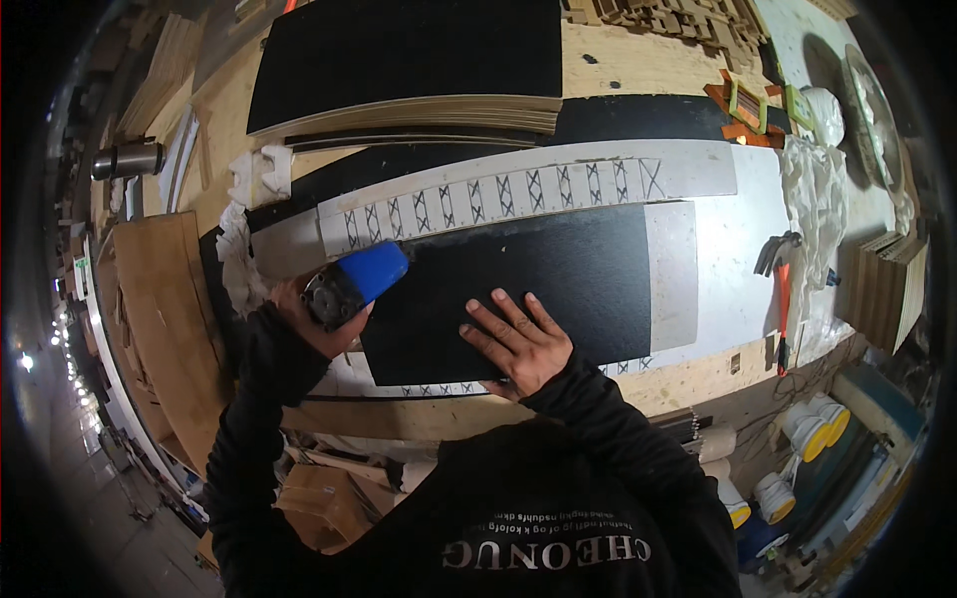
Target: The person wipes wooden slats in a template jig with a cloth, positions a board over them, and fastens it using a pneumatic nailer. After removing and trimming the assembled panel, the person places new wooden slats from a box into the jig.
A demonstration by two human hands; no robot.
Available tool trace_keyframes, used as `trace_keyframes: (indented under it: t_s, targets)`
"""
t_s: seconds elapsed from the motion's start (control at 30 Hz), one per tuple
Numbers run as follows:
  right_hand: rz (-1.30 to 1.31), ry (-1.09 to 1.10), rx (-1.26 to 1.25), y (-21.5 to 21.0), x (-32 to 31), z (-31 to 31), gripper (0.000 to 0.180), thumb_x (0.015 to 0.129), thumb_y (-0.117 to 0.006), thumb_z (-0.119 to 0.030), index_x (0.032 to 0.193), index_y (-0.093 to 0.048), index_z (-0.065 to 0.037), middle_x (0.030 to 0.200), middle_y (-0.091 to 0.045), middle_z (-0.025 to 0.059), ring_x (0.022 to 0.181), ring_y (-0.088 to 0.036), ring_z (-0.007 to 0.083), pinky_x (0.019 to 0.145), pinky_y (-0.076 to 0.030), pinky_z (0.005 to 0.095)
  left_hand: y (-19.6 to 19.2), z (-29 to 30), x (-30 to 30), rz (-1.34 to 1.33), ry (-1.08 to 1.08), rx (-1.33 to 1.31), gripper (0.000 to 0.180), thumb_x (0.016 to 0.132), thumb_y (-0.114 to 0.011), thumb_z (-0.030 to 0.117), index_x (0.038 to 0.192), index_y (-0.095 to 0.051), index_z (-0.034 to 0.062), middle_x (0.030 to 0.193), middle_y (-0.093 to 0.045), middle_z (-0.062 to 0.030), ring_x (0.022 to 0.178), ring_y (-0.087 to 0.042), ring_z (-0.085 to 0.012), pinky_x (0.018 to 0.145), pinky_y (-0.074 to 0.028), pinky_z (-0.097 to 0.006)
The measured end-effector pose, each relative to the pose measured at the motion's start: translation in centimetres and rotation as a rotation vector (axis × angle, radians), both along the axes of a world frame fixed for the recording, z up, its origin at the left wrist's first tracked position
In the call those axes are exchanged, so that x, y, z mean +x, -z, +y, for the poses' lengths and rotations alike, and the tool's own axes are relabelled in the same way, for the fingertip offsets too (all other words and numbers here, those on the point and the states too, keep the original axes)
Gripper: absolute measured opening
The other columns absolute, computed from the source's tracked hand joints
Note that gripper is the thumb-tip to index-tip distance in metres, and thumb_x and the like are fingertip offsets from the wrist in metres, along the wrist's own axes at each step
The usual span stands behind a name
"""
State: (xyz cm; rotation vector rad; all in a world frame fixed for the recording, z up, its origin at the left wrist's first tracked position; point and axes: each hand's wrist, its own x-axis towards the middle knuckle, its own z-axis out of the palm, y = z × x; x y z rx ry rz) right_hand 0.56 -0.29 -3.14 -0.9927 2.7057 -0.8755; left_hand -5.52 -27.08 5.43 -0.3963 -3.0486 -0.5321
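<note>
My left hand (pixel 311 321) grips a blue power tool (pixel 356 282) with a round metal head, at the left end of a black sheet (pixel 558 274). My right hand (pixel 516 339) lies flat, fingers spread, pressing on the near part of that black sheet. The sheet rests on a white strip (pixel 688 169) marked with a row of crossed patterns, on a wooden workbench (pixel 688 379). Both forearms are in black sleeves.
A stack of black-topped boards (pixel 409 60) lies at the back of the bench. A hammer with an orange handle (pixel 783 289) lies to the right, beside white cloth (pixel 812 189). Wooden panels (pixel 164 309) lean at the left. A metal flask (pixel 128 159) stands far left. White and yellow tubs (pixel 812 429) sit below right.
</note>
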Motion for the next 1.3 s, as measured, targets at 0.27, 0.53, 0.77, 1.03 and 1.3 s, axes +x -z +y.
trace_keyframes:
  t_s: [0.27, 0.53, 0.77, 1.03, 1.3]
  targets:
    - [0.003, -0.018, 0.015, 0.2, 0.1, 0.2, 0.060, 0.063, -0.064, -0.037, 0.118, -0.052, -0.018, 0.134, -0.036, 0.0035, 0.129, -0.024, 0.0241, 0.107, -0.013, 0.0418, -1.2, 1.9, -1.0, -0.250, -0.003, 0.195, 0.044, 0.059, -0.073, 0.021, 0.092, -0.055, 0.0000, 0.084, -0.059, -0.0175, 0.074, -0.059, -0.0311, 0.068, -0.048, -0.036]
    - [-0.012, -0.025, -0.027, -0.6, -0.5, 0.3, 0.067, 0.059, -0.069, -0.037, 0.119, -0.050, -0.017, 0.133, -0.037, 0.0050, 0.128, -0.026, 0.0248, 0.106, -0.016, 0.0429, -2.0, 3.8, -1.4, -0.401, -0.178, -0.084, 0.054, 0.060, -0.075, 0.024, 0.100, -0.051, -0.0028, 0.092, -0.058, -0.0185, 0.083, -0.059, -0.0289, 0.075, -0.048, -0.035]
    - [-0.054, 0.531, -0.142, -3.5, -2.9, 8.6, 0.070, 0.057, -0.074, -0.030, 0.118, -0.048, -0.007, 0.114, -0.049, 0.0156, 0.107, -0.045, 0.0316, 0.089, -0.037, 0.0443, -3.2, 5.5, -1.9, -0.404, -0.068, 0.263, 0.049, 0.061, -0.075, 0.023, 0.097, -0.053, -0.0024, 0.090, -0.057, -0.0168, 0.081, -0.058, -0.0240, 0.071, -0.047, -0.033]
    - [-0.403, 0.724, -0.161, -1.0, -3.1, 14.2, 0.038, 0.069, -0.069, -0.016, 0.105, -0.059, -0.010, 0.086, -0.061, 0.0076, 0.076, -0.061, 0.0228, 0.067, -0.048, 0.0307, -1.7, 6.2, -2.3, -0.332, -0.048, -0.143, 0.047, 0.062, -0.074, 0.025, 0.094, -0.054, -0.0020, 0.086, -0.060, -0.0148, 0.074, -0.060, -0.0239, 0.068, -0.049, -0.033]
    - [-0.669, 0.795, -0.456, -0.5, -3.4, 14.7, 0.035, 0.070, -0.070, -0.004, 0.102, -0.058, -0.001, 0.087, -0.063, 0.0093, 0.083, -0.059, 0.0156, 0.077, -0.048, 0.0279, -2.5, 6.6, -2.4, -0.320, 0.004, -0.065, 0.049, 0.063, -0.074, 0.025, 0.097, -0.052, -0.0033, 0.086, -0.060, -0.0139, 0.073, -0.061, -0.0215, 0.068, -0.049, -0.032]
